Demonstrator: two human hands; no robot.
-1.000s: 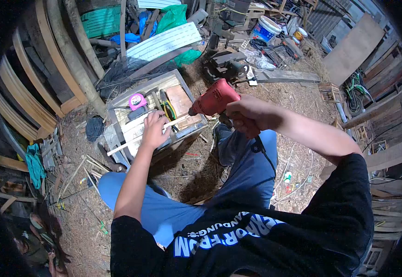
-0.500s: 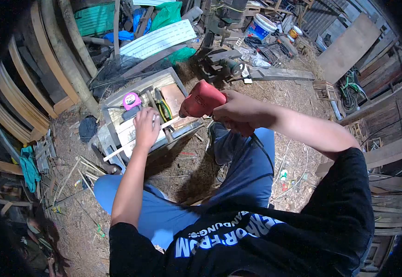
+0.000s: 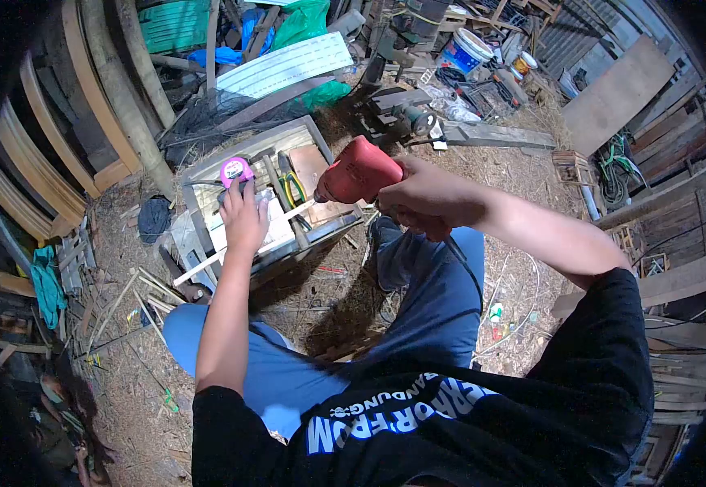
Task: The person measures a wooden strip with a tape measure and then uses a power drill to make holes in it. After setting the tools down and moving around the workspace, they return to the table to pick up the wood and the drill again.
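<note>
My right hand is wrapped round the handle of a red corded power drill, its nose pointing left. A thin pale wooden stick runs from the drill's nose down to the left, passing beneath my left hand. Fingers stretched and apart, that hand reaches to a dark grey block, now mostly covered by the fingertips. Just beyond them sits a pink tape measure. Pliers with yellow and black handles lie beside a long-handled tool in the wooden-framed worktop.
Several thin sticks lie on the straw-strewn ground at left. Curved-looking wooden frames lean on the left side. A white and blue bucket stands at the back. A plywood sheet leans at right. The drill's cable hangs over my leg.
My left hand has shifted slightly left and away from me, its fingers moving onto the grey block near the tape measure. The drill stays in my right hand, almost in the same place.
</note>
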